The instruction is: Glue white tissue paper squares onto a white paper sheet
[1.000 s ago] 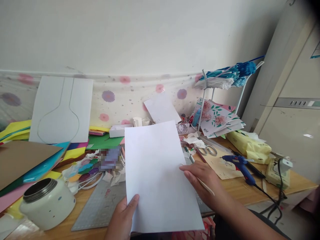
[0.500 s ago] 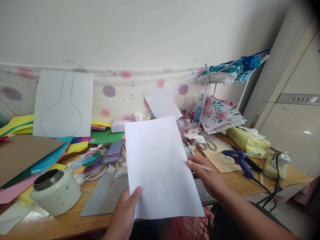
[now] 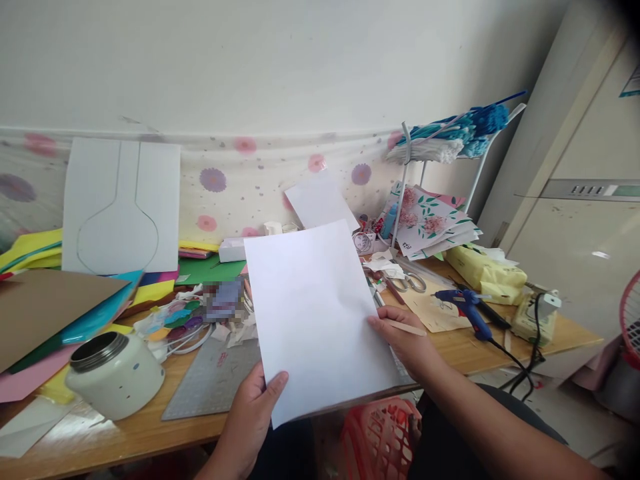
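Observation:
I hold a blank white sheet of paper up over the wooden desk, tilted slightly to the left. My left hand pinches its lower left corner, thumb on top. My right hand grips the sheet's right edge and also holds a thin wooden stick between its fingers. Below the sheet lies a grey cutting mat.
A white jar stands at the left front. Coloured paper stacks fill the left. A vase-outline sheet leans on the wall. Scissors, a blue glue gun, and a rack sit right. A red basket is below the desk.
The sheet has lifted a little and tilted left. My right hand slid to its right edge. The view has shifted, so the desk's front edge and the red basket now show.

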Tool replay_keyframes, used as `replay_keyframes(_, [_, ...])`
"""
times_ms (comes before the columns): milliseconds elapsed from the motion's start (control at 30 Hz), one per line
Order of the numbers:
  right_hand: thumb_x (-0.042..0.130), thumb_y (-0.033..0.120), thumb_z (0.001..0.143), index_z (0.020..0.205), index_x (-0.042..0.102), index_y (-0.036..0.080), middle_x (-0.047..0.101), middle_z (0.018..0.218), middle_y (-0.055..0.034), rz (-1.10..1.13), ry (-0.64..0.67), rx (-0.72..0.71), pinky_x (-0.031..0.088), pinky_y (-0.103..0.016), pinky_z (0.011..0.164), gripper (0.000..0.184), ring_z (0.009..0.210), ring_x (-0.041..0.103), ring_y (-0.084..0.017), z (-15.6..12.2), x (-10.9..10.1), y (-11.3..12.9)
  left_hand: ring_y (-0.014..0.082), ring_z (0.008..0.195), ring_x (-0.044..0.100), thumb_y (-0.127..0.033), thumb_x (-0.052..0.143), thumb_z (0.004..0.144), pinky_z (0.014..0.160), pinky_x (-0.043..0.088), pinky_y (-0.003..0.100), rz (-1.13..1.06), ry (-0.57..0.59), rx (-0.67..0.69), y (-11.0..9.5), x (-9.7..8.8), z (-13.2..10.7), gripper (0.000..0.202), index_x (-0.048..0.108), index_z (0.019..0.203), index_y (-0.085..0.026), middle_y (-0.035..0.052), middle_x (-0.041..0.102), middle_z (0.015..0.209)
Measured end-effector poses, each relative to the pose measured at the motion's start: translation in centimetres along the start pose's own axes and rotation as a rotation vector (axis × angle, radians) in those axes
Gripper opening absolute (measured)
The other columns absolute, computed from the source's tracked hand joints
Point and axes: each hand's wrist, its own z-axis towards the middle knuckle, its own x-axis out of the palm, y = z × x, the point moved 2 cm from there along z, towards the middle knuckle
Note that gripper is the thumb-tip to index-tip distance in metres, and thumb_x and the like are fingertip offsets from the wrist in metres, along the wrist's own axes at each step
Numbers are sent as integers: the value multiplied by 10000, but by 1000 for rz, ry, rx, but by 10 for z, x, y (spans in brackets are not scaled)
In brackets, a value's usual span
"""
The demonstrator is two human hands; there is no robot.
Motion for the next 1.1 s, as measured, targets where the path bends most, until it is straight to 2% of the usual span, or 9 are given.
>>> replay_keyframes(100, [644, 402, 750, 757, 661, 181, 641, 688, -21, -68, -149, -101, 419, -259, 566, 222, 628, 554, -156, -3, -7, 8, 287, 1133, 545, -467, 698, 734, 949, 438, 425, 106, -212, 269, -11, -6, 4, 631, 448, 1270, -246, 110, 516, 1321])
replay_keyframes(167, [625, 342, 784, 812, 672, 195, 686, 770, -36, -177, -286, -343, 468, -280, 652, 157, 705, 611, -179, -10, -8, 18, 280, 1179, 507, -471, 697, 736, 990, 395, 442, 130, -249, 377, -21, -1, 5, 627, 426, 1271, -286, 102, 470, 1355])
replay_keyframes(233, [616, 222, 796, 897, 660, 211, 716, 864, -45, -297, -365, -727, 510, -291, 729, 111, 770, 658, -185, -24, 0, 31, 285, 1249, 447, -490, 688, 746, 1033, 343, 464, 90, -84, 372, -31, 16, 5, 645, 400, 1297, -320, 98, 425, 1405])
replay_keyframes(333, [588, 63, 770, 1064, 593, 222, 715, 1015, -76, -370, -254, -1142, 545, -283, 801, 334, 897, 684, -184, -49, 23, 44, 343, 1335, 331, -623, 758, 567, 1041, 325, 494, -85, 220, 285, -44, 49, -1, 979, 294, 1392, -368, 98, 334, 1486])
replay_keyframes(500, [580, 154, 788, 1149, 535, 175, 681, 1120, -129, -390, -8, -1236, 538, -315, 872, 365, 1064, 636, -214, -78, 57, 48, 366, 1298, 386, -563, 795, 564, 1049, 355, 465, -277, 441, 186, -48, 74, -15, 963, 387, 1385, -272, 112, 500, 1373])
replay_keyframes(633, [572, 362, 832, 1280, 465, 159, 632, 1214, -143, -376, 236, -1164, 449, -360, 1009, 503, 1178, 561, -237, -83, 62, 43, 331, 1181, 536, -394, 731, 723, 1026, 414, 432, -362, 207, 96, -38, 62, -15, 618, 545, 1283, -211, 101, 638, 1216])
replay_keyframes(733, [539, 312, 864, 1299, 467, 205, 618, 1241, -120, -292, 283, -1050, 439, -345, 1008, 453, 1196, 546, -222, -73, 51, 34, 349, 1104, 593, -297, 742, 702, 980, 459, 453, -402, 54, -14, -34, 49, -14, 616, 559, 1276, -167, 124, 676, 1151])
replay_keyframes(900, [462, 386, 914, 1151, 559, 232, 637, 1192, -85, 123, -29, -362, 410, -362, 998, 299, 1138, 570, -205, -24, 25, 11, 417, 1012, 629, -221, 804, 583, 897, 500, 522, -333, 48, -151, -38, 30, -22, 740, 564, 1277, -131, 156, 716, 1044])
replay_keyframes(1100, [594, 561, 765, 910, 646, 158, 712, 897, -106, 291, 205, 106, 508, -368, 699, 431, 713, 660, -201, -4, 35, 0, 454, 982, 629, -220, 827, 516, 854, 506, 568, -227, 143, -178, -53, 13, -29, 673, 655, 1160, -125, 166, 723, 1005])
